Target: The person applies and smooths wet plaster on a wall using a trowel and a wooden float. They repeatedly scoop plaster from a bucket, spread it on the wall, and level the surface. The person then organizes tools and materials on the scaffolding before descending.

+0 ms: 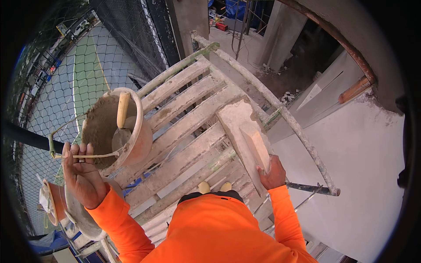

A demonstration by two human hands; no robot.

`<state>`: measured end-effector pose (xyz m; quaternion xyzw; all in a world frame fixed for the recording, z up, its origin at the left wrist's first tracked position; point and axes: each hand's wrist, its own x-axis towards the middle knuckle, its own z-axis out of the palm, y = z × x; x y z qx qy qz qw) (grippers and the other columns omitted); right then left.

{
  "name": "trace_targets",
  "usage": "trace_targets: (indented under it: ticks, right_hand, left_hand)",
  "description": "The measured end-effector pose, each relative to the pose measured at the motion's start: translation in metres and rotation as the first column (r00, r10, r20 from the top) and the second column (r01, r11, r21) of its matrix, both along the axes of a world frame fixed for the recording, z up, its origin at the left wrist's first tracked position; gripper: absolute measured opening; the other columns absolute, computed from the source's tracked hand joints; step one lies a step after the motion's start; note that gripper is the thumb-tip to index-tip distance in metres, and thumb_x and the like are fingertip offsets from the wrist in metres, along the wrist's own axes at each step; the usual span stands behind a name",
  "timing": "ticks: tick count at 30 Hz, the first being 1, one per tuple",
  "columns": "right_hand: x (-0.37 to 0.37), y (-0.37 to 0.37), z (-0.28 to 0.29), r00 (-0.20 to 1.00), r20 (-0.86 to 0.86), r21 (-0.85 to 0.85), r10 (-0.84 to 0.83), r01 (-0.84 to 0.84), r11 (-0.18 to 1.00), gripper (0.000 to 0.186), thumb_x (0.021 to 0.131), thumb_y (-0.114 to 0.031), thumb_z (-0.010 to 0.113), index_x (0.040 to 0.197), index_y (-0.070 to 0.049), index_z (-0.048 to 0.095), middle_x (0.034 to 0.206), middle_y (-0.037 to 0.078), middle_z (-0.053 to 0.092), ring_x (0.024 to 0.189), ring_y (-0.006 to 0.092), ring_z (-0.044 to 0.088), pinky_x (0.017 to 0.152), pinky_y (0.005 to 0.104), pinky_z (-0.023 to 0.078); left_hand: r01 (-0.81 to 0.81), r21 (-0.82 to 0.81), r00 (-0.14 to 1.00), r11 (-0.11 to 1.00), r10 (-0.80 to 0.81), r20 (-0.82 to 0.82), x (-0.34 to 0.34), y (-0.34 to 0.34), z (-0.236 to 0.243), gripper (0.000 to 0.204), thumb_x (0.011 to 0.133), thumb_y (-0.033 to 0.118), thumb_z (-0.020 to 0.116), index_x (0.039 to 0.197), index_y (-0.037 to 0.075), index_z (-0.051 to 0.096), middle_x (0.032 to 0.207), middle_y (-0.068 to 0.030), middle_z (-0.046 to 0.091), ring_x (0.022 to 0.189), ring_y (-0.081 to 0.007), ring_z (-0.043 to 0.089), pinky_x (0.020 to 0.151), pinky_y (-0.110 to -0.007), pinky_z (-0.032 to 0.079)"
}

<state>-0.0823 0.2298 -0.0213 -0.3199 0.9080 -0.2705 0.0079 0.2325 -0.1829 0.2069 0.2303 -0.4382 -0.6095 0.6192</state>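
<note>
A bucket with grey mortar caked inside stands tilted on the slatted platform at the left. Its wire handle lies across the curled fingers of my left hand, which is palm up. A trowel with a wooden handle rests in the bucket, its blade partly hidden against the mortar. On the right, my right hand is closed on a long wooden plastering float at the near end of its raised wooden grip. Mortar smears cover the float.
Pale metal rails border the slatted scaffold platform, which has gaps between its slats. Netting hangs at the left above a court. A smooth wall stands at the right. Another bucket is at the lower left.
</note>
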Motion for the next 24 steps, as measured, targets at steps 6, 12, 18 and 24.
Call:
trace_targets:
  ticks: [6,12,18,24]
  right_hand:
    - [0.052,0.095,-0.065,0.974,0.108,-0.091,-0.197,0.207,0.974,0.052,0.083,-0.026,0.085,0.121,-0.001,0.059,0.114,0.023,0.065,0.105,0.0472,0.066,0.088,0.0525,0.056]
    - [0.105,0.18,-0.128,0.842,0.319,0.069,-0.435,0.437,0.897,0.053,0.084,-0.027,0.084,0.124,-0.002,0.06,0.118,0.022,0.067,0.109,0.0456,0.067,0.092,0.0516,0.056]
    - [0.142,0.223,-0.189,0.682,0.426,0.339,-0.594,0.489,0.804,0.062,0.087,-0.026,0.083,0.138,-0.003,0.057,0.124,0.022,0.07,0.116,0.0431,0.069,0.104,0.0449,0.054]
    - [0.145,0.208,-0.191,0.621,0.479,0.483,-0.62,0.404,0.777,0.066,0.087,-0.031,0.081,0.141,-0.003,0.056,0.136,0.022,0.065,0.122,0.0423,0.067,0.106,0.0482,0.054]
  left_hand:
    - [0.241,0.053,0.962,0.969,-0.246,0.121,-0.054,-0.047,0.071,0.041,0.107,0.022,0.064,0.136,-0.005,0.055,0.096,-0.0018,0.057,0.081,-0.0103,0.053,0.074,-0.03,0.048]
    - [0.483,0.002,0.856,0.875,-0.473,0.209,-0.114,-0.004,0.098,0.046,0.11,0.023,0.058,0.142,-0.01,0.05,0.087,-0.0001,0.048,0.068,-0.0071,0.043,0.056,-0.023,0.039]
    - [0.797,-0.001,0.555,0.604,-0.732,0.396,-0.114,0.032,0.176,0.061,0.118,0.029,0.04,0.159,-0.012,0.023,0.093,-0.0063,0.051,0.066,-0.0099,0.049,0.052,-0.024,0.049]
    - [0.928,0.125,0.293,0.351,-0.894,0.338,-0.169,0.096,0.168,0.057,0.119,0.031,0.035,0.155,-0.013,0.03,0.09,-0.0083,0.048,0.064,-0.0138,0.05,0.046,-0.028,0.049]
